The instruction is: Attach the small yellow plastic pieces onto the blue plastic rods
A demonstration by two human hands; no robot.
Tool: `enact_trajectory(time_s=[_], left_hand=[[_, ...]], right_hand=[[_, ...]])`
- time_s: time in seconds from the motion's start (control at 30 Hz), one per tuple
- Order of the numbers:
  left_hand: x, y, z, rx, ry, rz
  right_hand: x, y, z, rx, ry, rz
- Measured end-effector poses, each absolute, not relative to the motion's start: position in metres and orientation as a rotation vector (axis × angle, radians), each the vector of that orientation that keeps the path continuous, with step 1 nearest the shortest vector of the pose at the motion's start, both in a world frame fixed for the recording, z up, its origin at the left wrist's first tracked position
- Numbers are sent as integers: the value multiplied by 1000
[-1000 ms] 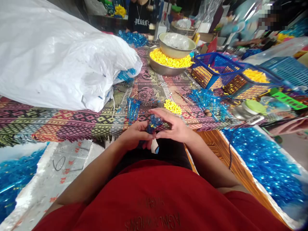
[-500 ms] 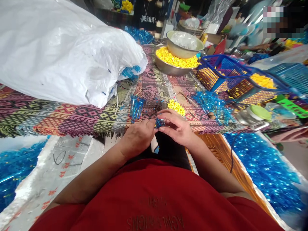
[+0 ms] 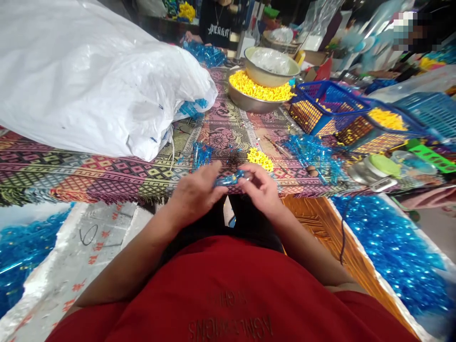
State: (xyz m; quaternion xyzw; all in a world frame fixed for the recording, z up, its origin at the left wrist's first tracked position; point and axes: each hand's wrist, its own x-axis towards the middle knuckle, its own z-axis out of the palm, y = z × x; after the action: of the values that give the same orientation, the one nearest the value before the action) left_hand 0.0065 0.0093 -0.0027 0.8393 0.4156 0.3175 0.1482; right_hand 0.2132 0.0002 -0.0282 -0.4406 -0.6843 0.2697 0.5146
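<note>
Between my hands, at the table's front edge, lies a clear blue plastic piece (image 3: 230,179), tube-like, with a small yellow part inside. My left hand (image 3: 195,192) has its thumb and fingers closed around the left end. At the right end, my right hand (image 3: 262,189) pinches the piece between thumb and fingertips. Just beyond are a pile of small yellow parts (image 3: 260,159), a scatter of tiny dark bits (image 3: 234,158) and several blue plastic pieces (image 3: 202,156). More blue pieces (image 3: 315,154) lie to the right, beside a small brown ball (image 3: 312,171).
A big white sack (image 3: 107,80) covers the table's left. Farther back stand a metal basin (image 3: 256,105) of yellow parts with a bowl (image 3: 272,71) on it, and blue baskets (image 3: 313,118). Boxes of blue pieces (image 3: 392,256) flank my lap. A person (image 3: 215,28) sits opposite.
My hands have drawn slightly apart, the left moving left, so more of the blue piece shows between them. Across the table, the other person's hand has come into view by the blue pieces.
</note>
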Motion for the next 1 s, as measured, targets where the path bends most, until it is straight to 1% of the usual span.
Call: enact_trajectory(time_s=[0.07,0.13,0.23,0.3,0.37,0.47,0.53,0.67,0.83,0.9,0.93,1.0], left_hand=[[4,13,0,2071,1168,1153],[10,11,-2,1713,1010,1255],[26,2,-8,1472,855,1358],[34,-1,-10,1616,904,1405],[35,0,-9,1935,972,1396],[33,5,-5,2385,928,1316],[33,6,-4,2533,883,1263],[37,4,-4,2680,892,1133],[25,8,4,2779,916,1018],[-7,8,14,2816,1109,891],[-32,6,19,2800,1352,875],[-98,-2,25,2549,2024,676]], right_hand=[[213,4,-35,-1049,-1404,791],[209,5,-41,-978,-1274,895],[202,2,-45,-962,-1321,956],[201,-2,-39,-1022,-1486,836],[204,-5,-26,-1045,-1679,591],[209,-9,1,-913,-1900,278],[210,-11,15,-828,-1982,179],[205,-19,25,-836,-1999,143],[201,-17,18,-855,-1980,214],[208,-9,10,-883,-1945,313],[214,-3,5,-925,-1896,359],[229,8,-8,-1057,-1732,413]])
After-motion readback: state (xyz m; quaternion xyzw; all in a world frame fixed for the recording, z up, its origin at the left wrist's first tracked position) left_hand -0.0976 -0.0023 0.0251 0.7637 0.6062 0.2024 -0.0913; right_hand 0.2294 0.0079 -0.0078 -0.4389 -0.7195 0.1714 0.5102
